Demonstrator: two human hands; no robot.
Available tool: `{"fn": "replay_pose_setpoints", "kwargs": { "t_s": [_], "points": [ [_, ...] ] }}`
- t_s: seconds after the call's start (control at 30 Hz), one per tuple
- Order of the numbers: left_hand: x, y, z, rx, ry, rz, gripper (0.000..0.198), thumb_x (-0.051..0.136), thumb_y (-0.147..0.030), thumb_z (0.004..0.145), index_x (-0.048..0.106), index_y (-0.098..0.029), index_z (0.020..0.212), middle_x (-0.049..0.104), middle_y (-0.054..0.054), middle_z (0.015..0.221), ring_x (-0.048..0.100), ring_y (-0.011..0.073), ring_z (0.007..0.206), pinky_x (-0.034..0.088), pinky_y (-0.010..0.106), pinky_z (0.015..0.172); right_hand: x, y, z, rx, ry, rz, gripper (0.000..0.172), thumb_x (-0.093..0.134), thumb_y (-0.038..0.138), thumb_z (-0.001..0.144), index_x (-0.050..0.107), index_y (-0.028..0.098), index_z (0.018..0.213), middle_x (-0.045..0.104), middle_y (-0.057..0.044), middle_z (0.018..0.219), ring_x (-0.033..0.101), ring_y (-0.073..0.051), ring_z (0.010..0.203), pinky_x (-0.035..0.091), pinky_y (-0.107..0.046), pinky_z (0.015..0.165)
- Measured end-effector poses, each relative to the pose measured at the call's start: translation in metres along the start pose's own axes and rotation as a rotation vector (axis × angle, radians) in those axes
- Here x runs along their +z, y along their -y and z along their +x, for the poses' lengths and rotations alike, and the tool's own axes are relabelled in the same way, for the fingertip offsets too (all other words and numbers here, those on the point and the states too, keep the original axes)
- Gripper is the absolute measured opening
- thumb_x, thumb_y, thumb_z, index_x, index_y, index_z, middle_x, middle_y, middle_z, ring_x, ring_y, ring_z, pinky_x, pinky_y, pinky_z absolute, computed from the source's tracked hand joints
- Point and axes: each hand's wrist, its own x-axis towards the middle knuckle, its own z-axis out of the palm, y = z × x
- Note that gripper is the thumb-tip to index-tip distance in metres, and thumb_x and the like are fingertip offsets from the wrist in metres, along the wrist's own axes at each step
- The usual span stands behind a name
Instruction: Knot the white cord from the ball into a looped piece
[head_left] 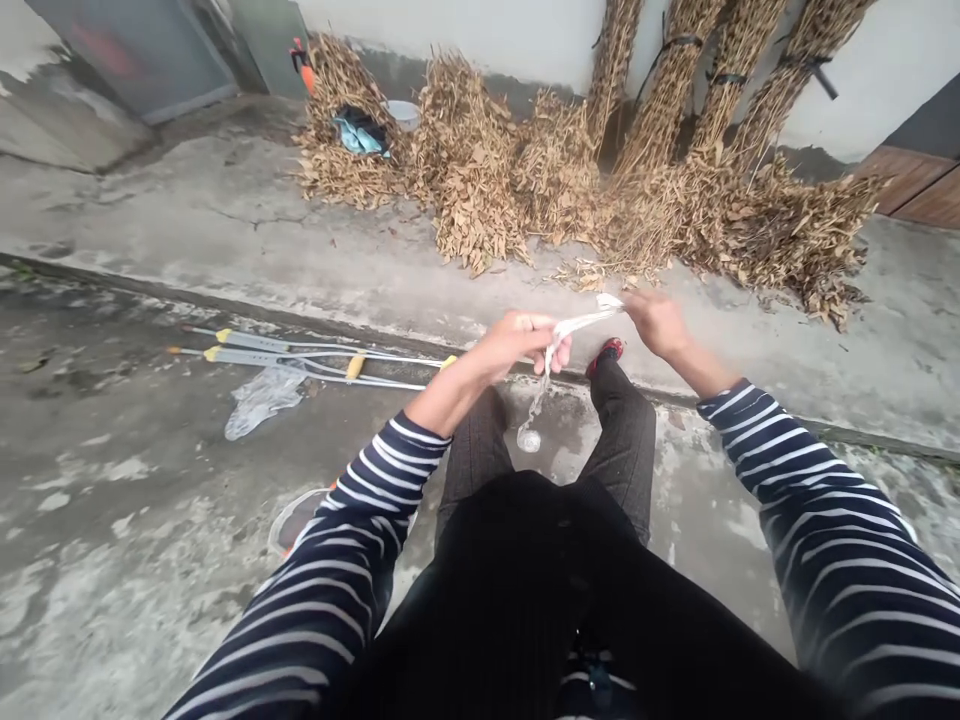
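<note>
A white strip (pixel 586 322), which looks like gauze bandage, runs stretched between my two hands above my knees. My left hand (pixel 519 342) pinches it with the fingers curled, and a thin twisted length hangs from there. Below, a small pale roll (pixel 529 440) shows at the lower end of that length; whether it rests on the ground I cannot tell. Slightly higher and to the right, my right hand (pixel 656 320) is closed on the other end of the strip, its fingertips partly hidden and blurred.
Crutches (pixel 330 362) with yellow grips lie on the concrete at left, beside a crumpled clear plastic bag (pixel 266 398). A low step edge (pixel 142 298) crosses ahead. Dried plant bundles (pixel 480 170) lean along the wall, with a blue-black cloth item (pixel 360 132) on one.
</note>
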Motion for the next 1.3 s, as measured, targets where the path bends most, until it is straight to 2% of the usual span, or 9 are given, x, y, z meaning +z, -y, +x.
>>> {"fn": "replay_pose_setpoints", "kwargs": {
  "t_s": [0.27, 0.37, 0.5, 0.7, 0.83, 0.97, 1.07, 1.17, 1.3],
  "points": [
    [-0.003, -0.037, 0.043, 0.065, -0.159, -0.088, 0.016, 0.064, -0.022, 0.089, 0.071, -0.009, 0.093, 0.074, 0.007, 0.08, 0.07, 0.0095, 0.067, 0.049, 0.016, 0.058, 0.031, 0.042, -0.033, -0.206, 0.157, 0.27, 0.034, 0.04, 0.018, 0.101, 0.073, 0.011, 0.098, 0.074, -0.016, 0.097, 0.067, -0.024, 0.085, 0.048, -0.031, 0.076],
    [-0.012, -0.03, 0.065, 0.043, -0.271, -0.121, 0.014, 0.063, -0.021, 0.089, 0.069, -0.01, 0.093, 0.073, 0.005, 0.077, 0.068, 0.0075, 0.066, 0.05, 0.015, 0.062, 0.031, 0.055, -0.044, -0.207, 0.12, 0.424, 0.032, 0.045, 0.026, 0.102, 0.075, 0.015, 0.099, 0.075, -0.013, 0.096, 0.069, -0.023, 0.086, 0.052, -0.032, 0.079],
    [-0.045, -0.003, 0.087, -0.099, -0.331, -0.065, 0.013, 0.061, -0.022, 0.087, 0.066, -0.011, 0.083, 0.069, 0.003, 0.067, 0.063, 0.0078, 0.057, 0.053, 0.02, 0.067, 0.015, 0.074, -0.058, -0.141, 0.012, 0.697, 0.036, 0.049, 0.042, 0.103, 0.077, 0.019, 0.102, 0.075, -0.01, 0.089, 0.069, -0.021, 0.077, 0.054, -0.032, 0.074],
    [-0.075, 0.049, 0.092, -0.382, -0.162, 0.176, 0.014, 0.063, -0.02, 0.077, 0.068, -0.013, 0.066, 0.068, 0.008, 0.063, 0.061, 0.0146, 0.05, 0.052, 0.029, 0.061, -0.005, 0.098, -0.073, 0.149, -0.046, 1.102, 0.035, 0.066, 0.05, 0.094, 0.066, 0.02, 0.111, 0.072, -0.003, 0.077, 0.064, -0.014, 0.06, 0.051, -0.024, 0.056],
    [-0.058, 0.077, 0.087, -0.583, 0.028, 0.314, 0.01, 0.068, -0.017, 0.069, 0.071, -0.012, 0.061, 0.067, 0.01, 0.059, 0.062, 0.0191, 0.05, 0.049, 0.032, 0.057, -0.011, 0.104, -0.074, 0.214, -0.105, 1.182, 0.048, 0.072, 0.048, 0.091, 0.061, 0.023, 0.131, 0.076, -0.004, 0.094, 0.064, -0.012, 0.061, 0.052, -0.023, 0.055],
    [-0.041, 0.094, 0.087, -0.67, 0.272, 0.416, 0.012, 0.069, -0.02, 0.068, 0.073, -0.013, 0.059, 0.068, 0.011, 0.061, 0.061, 0.0197, 0.05, 0.046, 0.031, 0.054, -0.013, 0.103, -0.069, 0.248, -0.134, 1.138, 0.037, 0.069, 0.048, 0.092, 0.076, 0.019, 0.113, 0.074, -0.006, 0.086, 0.063, -0.013, 0.061, 0.05, -0.024, 0.054],
    [-0.033, 0.096, 0.085, -0.576, 0.262, 0.484, 0.003, 0.073, -0.014, 0.062, 0.075, -0.013, 0.064, 0.068, 0.007, 0.062, 0.062, 0.0199, 0.055, 0.049, 0.031, 0.058, -0.017, 0.1, -0.061, 0.362, -0.182, 1.237, 0.038, 0.075, 0.05, 0.085, 0.08, 0.017, 0.102, 0.068, -0.002, 0.067, 0.058, -0.011, 0.053, 0.046, -0.023, 0.049],
    [-0.021, 0.09, 0.076, -0.317, 0.154, 0.365, 0.032, 0.074, -0.013, 0.064, 0.08, -0.014, 0.096, 0.074, 0.006, 0.083, 0.067, 0.0196, 0.072, 0.053, 0.03, 0.069, -0.024, 0.098, -0.052, 0.438, -0.177, 1.312, 0.039, 0.081, 0.05, 0.077, 0.081, 0.015, 0.094, 0.064, -0.001, 0.057, 0.054, -0.01, 0.047, 0.044, -0.022, 0.045],
    [0.004, 0.08, 0.056, -0.078, 0.196, 0.053, 0.058, 0.077, -0.021, 0.073, 0.069, -0.018, 0.13, 0.072, 0.014, 0.122, 0.069, 0.0245, 0.108, 0.053, 0.034, 0.085, -0.03, 0.096, -0.044, 0.464, -0.15, 1.352, 0.04, 0.084, 0.05, 0.073, 0.082, 0.015, 0.093, 0.065, -0.002, 0.058, 0.056, -0.01, 0.048, 0.045, -0.021, 0.045]
  ]
}}
